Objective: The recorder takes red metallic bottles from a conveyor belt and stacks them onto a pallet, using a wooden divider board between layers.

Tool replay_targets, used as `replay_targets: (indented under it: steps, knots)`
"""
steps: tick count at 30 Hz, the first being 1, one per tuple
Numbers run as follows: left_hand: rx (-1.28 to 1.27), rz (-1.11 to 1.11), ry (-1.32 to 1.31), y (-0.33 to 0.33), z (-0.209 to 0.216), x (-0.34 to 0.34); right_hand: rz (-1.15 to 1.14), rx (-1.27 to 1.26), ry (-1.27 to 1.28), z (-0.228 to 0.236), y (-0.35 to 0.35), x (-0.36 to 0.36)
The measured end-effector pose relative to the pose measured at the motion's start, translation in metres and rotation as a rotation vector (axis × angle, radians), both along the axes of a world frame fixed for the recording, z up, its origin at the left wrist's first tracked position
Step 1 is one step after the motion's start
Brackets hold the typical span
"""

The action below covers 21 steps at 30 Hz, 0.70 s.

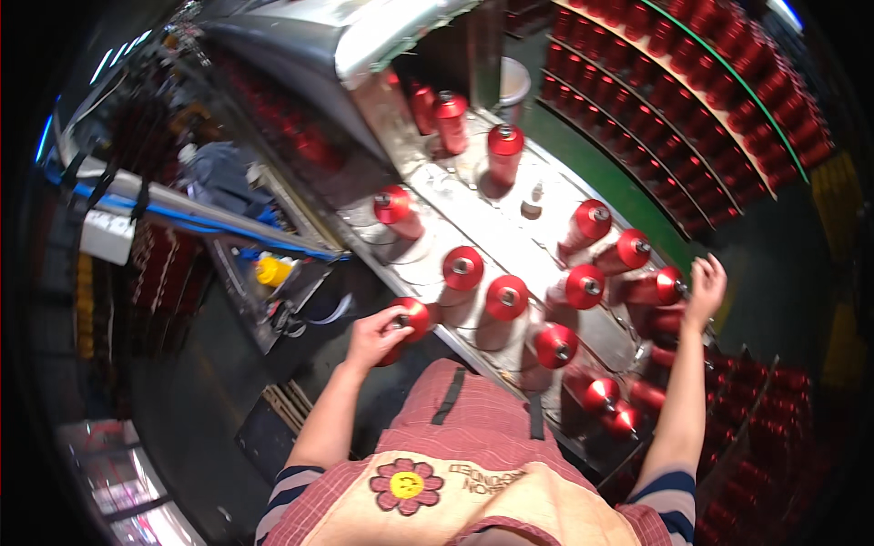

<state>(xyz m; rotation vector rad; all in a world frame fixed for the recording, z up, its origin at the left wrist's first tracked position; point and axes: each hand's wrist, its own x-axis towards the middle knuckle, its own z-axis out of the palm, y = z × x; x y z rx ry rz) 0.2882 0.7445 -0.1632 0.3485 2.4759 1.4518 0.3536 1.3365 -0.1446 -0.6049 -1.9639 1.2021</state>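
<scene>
My left hand [375, 335] is closed around the neck end of a shiny red metal bottle [417, 318], held at the near left edge of a pale metal worktable [496, 223]. My right hand [706, 289] is raised at the table's right side, fingers apart and nothing visible in them. Close beside it is another red bottle [663, 285] with a silver neck. Between my hands several more red bottles stand on the table, among them one in the middle [506, 298] and one nearer me [554, 344]. Some at the lower right, like this red bottle [602, 394], lean or lie close together.
A metal housing [373, 55] with an opening spans the table's far end, red bottles [451, 114] at its mouth. Racks of red bottles [674, 100] fill the far right. On the left are a blue-edged frame [209, 220] and a yellow container [272, 270]. A white bucket [513, 82] stands behind.
</scene>
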Motion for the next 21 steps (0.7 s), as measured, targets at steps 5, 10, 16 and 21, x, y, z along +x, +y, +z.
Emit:
replay_targets:
  steps: [5, 10, 16, 21]
  knots:
    - [-0.039, 0.112, -0.009, -0.016, 0.028, -0.014, -0.036, -0.097, 0.017, 0.064, -0.052, 0.057]
    - [0.097, 0.279, -0.150, -0.042, 0.046, -0.056, -0.209, -0.033, -0.007, 0.092, -0.085, 0.137]
    - [-0.043, 0.188, -0.009, -0.037, 0.046, -0.114, -0.221, -0.040, -0.022, 0.088, -0.105, 0.184]
    - [-0.100, -0.032, 0.030, -0.015, 0.022, -0.167, -0.387, -0.078, -0.145, 0.125, -0.153, 0.189]
